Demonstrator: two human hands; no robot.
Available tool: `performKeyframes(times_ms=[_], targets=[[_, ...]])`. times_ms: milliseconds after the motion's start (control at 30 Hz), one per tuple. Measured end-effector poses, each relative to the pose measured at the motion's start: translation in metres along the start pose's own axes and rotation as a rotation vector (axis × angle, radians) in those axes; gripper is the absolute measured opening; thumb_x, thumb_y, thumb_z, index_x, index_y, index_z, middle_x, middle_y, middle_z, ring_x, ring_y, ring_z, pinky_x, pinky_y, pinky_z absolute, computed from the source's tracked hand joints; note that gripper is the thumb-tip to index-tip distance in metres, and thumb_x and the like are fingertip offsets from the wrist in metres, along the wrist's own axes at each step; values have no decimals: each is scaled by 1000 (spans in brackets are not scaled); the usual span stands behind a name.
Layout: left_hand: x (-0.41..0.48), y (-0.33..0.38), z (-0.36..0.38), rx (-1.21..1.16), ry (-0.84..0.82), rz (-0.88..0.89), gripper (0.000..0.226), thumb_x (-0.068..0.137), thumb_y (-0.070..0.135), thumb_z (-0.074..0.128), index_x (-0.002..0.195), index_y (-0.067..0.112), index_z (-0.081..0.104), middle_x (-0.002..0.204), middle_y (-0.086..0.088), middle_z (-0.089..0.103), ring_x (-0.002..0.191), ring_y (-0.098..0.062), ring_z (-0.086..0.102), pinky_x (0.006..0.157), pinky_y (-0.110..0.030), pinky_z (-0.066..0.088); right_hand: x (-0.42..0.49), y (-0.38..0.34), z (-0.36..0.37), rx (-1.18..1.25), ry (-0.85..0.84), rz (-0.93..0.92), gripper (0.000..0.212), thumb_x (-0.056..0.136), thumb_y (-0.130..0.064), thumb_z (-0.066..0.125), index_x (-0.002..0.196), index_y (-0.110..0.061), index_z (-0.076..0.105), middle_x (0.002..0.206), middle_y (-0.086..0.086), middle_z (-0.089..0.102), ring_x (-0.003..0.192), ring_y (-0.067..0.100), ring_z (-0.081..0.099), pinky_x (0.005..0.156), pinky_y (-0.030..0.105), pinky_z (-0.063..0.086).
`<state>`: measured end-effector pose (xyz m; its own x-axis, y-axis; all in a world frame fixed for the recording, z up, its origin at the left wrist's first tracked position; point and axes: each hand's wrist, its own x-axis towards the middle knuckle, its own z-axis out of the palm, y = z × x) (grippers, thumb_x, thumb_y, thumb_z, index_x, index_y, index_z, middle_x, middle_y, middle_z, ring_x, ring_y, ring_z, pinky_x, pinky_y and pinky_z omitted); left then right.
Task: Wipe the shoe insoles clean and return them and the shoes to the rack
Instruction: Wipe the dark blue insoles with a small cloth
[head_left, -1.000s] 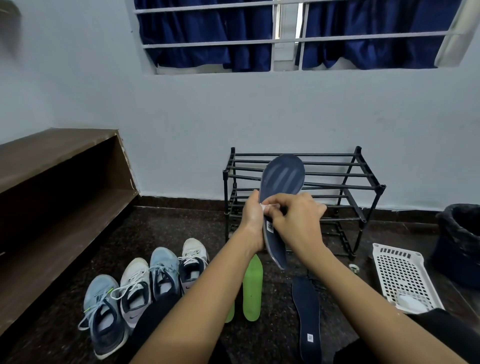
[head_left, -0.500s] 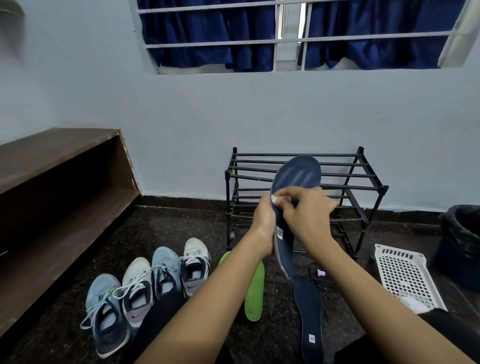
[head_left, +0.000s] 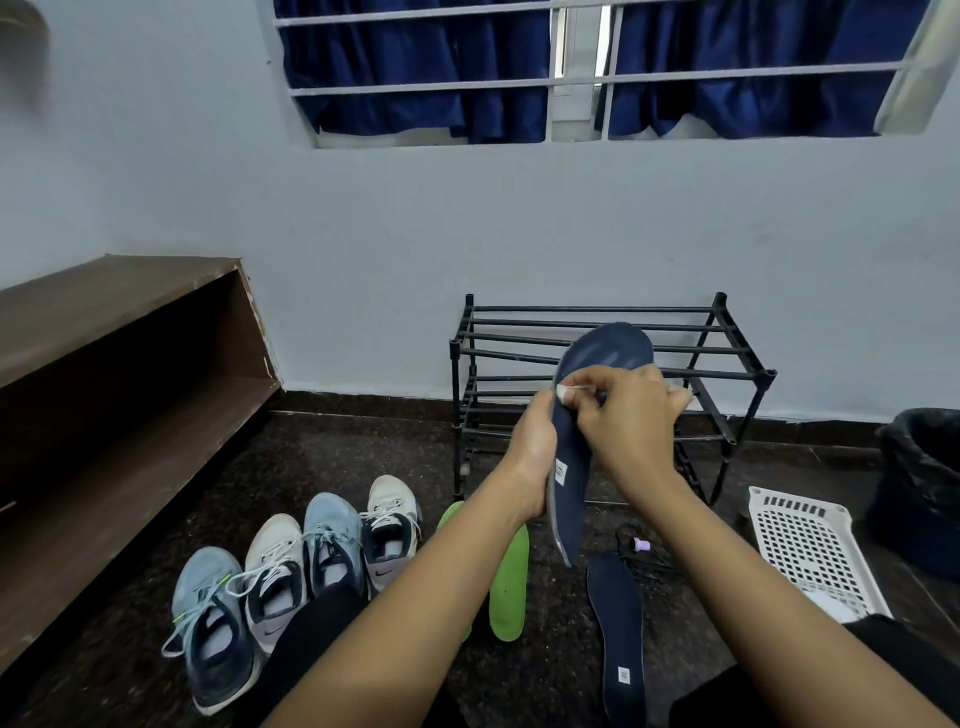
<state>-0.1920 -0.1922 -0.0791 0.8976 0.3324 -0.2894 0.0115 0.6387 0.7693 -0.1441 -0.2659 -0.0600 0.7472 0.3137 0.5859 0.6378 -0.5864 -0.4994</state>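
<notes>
I've got one insole (head_left: 602, 353) upright in my left hand (head_left: 530, 457), with my right hand (head_left: 628, 415) pinching a wipe (head_left: 566, 389) against it and the rack (head_left: 727, 364) just behind. The shoes (head_left: 291, 571) sit in a row on the floor to my left, with a second insole (head_left: 509, 587) beside them and a third insole (head_left: 618, 623) below my hands. The basket (head_left: 810, 545) and bin (head_left: 924, 467) are off to the right.

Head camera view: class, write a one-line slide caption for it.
Left hand holds a navy insole upright; right hand pinches a white wipe against it, shoe rack behind.
</notes>
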Motion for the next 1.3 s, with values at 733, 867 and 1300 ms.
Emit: performKeyframes(times_ms=[733, 867, 1300], targets=[[1, 6, -9, -30, 55, -24, 51, 101, 41, 33, 94, 8, 71, 82, -12, 72, 80, -25, 65, 73, -32, 51, -9, -8, 6, 50, -83, -47, 6, 82, -40, 67, 86, -39, 70, 79, -11, 63, 97, 15, 46, 73, 32, 14], [1, -8, -1, 1, -2, -8, 59, 103, 32, 36, 62, 18, 75, 64, -2, 67, 56, -14, 63, 53, -21, 49, 6, 2, 0, -6, -45, 49, 9, 85, -39, 64, 90, -36, 71, 76, -8, 55, 105, 23, 46, 79, 36, 20], [1, 15, -17, 77, 139, -4, 50, 101, 40, 32, 89, 8, 69, 70, -8, 68, 68, -22, 64, 64, -29, 51, -21, -16, 13, 149, -127, -66, 8, 81, -29, 68, 83, -36, 70, 78, -9, 69, 94, 18, 55, 72, 32, 18]])
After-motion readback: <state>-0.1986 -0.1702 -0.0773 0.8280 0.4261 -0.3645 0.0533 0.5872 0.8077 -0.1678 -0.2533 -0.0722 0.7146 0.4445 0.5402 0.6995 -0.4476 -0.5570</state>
